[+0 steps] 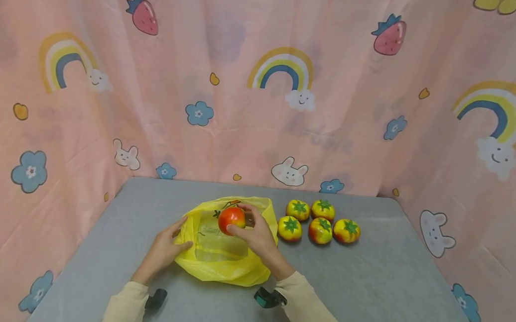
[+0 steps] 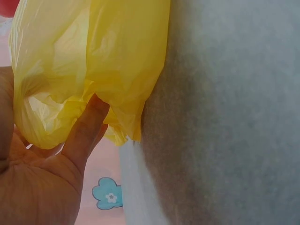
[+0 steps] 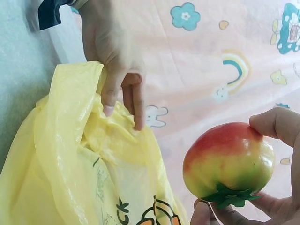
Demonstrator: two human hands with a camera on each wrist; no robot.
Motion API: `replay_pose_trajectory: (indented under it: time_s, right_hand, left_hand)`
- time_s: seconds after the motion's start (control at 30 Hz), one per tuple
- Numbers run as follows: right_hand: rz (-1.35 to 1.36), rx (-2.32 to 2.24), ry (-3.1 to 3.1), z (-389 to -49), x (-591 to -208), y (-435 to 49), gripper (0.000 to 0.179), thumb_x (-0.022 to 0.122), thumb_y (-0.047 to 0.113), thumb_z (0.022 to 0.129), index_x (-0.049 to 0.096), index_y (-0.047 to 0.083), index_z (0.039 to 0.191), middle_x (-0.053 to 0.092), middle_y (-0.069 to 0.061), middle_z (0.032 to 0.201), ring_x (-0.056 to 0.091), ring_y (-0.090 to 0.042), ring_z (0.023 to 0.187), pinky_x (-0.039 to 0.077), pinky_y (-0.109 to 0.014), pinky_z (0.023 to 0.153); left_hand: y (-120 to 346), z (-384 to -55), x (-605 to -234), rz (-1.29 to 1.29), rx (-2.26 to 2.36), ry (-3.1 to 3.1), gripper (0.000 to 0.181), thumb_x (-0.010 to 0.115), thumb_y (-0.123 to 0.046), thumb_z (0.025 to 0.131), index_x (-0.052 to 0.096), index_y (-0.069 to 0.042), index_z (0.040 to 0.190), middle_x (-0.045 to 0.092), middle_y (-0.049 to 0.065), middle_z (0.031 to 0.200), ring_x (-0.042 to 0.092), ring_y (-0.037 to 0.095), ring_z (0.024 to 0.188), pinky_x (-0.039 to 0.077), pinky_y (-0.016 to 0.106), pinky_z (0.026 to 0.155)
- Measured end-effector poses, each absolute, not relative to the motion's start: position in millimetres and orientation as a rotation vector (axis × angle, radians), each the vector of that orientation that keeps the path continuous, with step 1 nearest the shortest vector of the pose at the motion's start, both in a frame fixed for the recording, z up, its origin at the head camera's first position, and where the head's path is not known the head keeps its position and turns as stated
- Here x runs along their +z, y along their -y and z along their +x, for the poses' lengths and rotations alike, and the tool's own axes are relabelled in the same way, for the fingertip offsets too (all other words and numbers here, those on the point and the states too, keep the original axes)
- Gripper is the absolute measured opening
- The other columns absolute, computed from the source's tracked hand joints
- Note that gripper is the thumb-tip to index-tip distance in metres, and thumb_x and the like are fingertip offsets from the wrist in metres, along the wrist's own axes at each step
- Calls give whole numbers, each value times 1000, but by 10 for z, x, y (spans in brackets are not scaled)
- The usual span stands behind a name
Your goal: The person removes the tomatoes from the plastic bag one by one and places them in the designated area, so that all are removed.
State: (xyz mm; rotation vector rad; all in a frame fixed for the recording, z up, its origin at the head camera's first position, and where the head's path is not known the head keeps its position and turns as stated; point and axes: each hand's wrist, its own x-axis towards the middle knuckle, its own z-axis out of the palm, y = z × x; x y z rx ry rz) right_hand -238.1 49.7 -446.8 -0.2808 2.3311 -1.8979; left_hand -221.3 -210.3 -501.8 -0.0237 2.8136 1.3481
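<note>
A yellow plastic bag [image 1: 223, 273] sits on the table with its mouth spread wide. My left hand [image 1: 163, 251] holds the left side of its rim, thumb and fingers on either side of the thin film [image 2: 124, 51]. Over the bag's opening, my right hand [image 1: 259, 237] pinches a glossy tomato [image 1: 231, 221] between thumb and fingers. In the right wrist view this tomato [image 3: 229, 161] is red shading into yellow, its green leafy top facing down, apart from the bag. Dark print [image 3: 157, 215] shows on the bag's inside.
Several more yellow-red tomatoes [image 1: 320, 231] with green tops stand in a cluster just right of the bag. The grey table [image 1: 388, 290] reaches back to a pink patterned curtain [image 1: 223, 148], which also encloses both sides.
</note>
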Motion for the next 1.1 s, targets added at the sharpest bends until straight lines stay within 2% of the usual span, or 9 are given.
replay_pose_trajectory:
  time_s: [0.3,0.4,0.67,1.1]
  right_hand:
    - [-334,-1935,-2299,-2336,-4446,-612,55,76,25,85,54,16,134,58,-10,131,55,-26,115,54,-37,91]
    - [-327,-1924,-2294,-2319,-4428,-645,54,74,28,86,54,16,134,56,-11,132,56,-26,112,55,-36,87]
    - [-294,-1913,-2293,-2272,-4384,-690,55,74,28,86,52,15,135,53,-13,133,61,-27,109,56,-39,92]
    - [-319,-1899,-2351,-2240,-4369,-825,54,77,32,84,56,21,133,57,-7,128,52,-25,112,53,-33,84]
  left_hand:
    - [2097,-2202,-5004,-28,1338,-2813,76,71,-15,89,33,-13,154,37,22,155,39,45,140,35,59,112]
    - [2094,-2198,-4997,-36,1332,-2814,76,71,-15,89,33,-13,154,37,22,155,39,45,140,35,60,112]
    - [2091,-2201,-4997,-38,1334,-2808,76,71,-14,89,32,-13,154,37,21,156,38,45,140,34,59,113]
    - [2088,-2200,-4983,-25,1345,-2811,76,71,-14,89,33,-12,154,37,22,155,39,44,140,35,58,113]
